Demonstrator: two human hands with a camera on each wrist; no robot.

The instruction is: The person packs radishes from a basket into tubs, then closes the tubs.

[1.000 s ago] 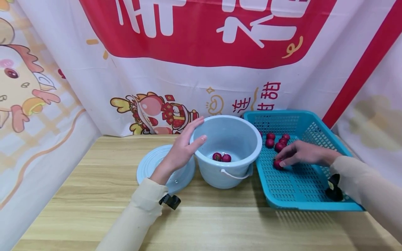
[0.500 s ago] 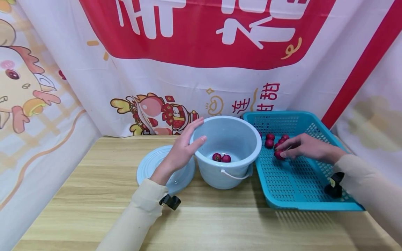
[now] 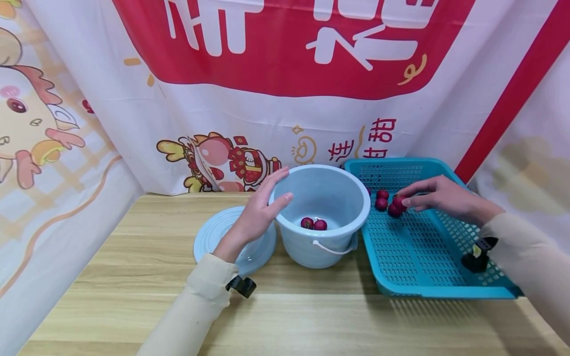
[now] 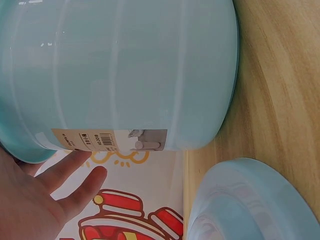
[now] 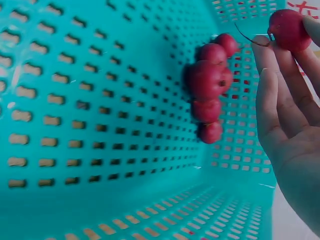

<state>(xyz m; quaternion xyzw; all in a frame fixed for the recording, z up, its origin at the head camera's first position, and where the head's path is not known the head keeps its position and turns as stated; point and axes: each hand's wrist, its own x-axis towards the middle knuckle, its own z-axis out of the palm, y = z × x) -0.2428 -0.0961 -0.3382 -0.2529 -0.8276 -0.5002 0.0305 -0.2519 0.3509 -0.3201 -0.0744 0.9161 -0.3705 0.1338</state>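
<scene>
My left hand (image 3: 258, 210) rests at the left rim of a light blue bucket (image 3: 303, 247), fingers extended. In the left wrist view, spread fingers (image 4: 82, 192) show beside the bucket wall (image 4: 150, 75). Two small round red fruits (image 3: 320, 225) lie on the bucket's bottom. Over the teal perforated basket (image 3: 418, 291), my right hand (image 3: 445, 198) pinches another red fruit (image 5: 290, 30) between thumb and fingertips; a thin curved stem hangs from it. Below it, several more red fruits (image 5: 207, 80) lie clustered in the basket.
A light blue round lid (image 3: 209, 237) lies on the wooden table (image 3: 311, 316) left of the bucket, partly under my left forearm. The bucket's white handle (image 3: 334, 248) hangs down in front. A printed cloth (image 3: 222, 109) hangs behind the table.
My right hand has moved back and slightly right over the basket, lifting a red fruit to near the others. The left hand and bucket have stayed in place.
</scene>
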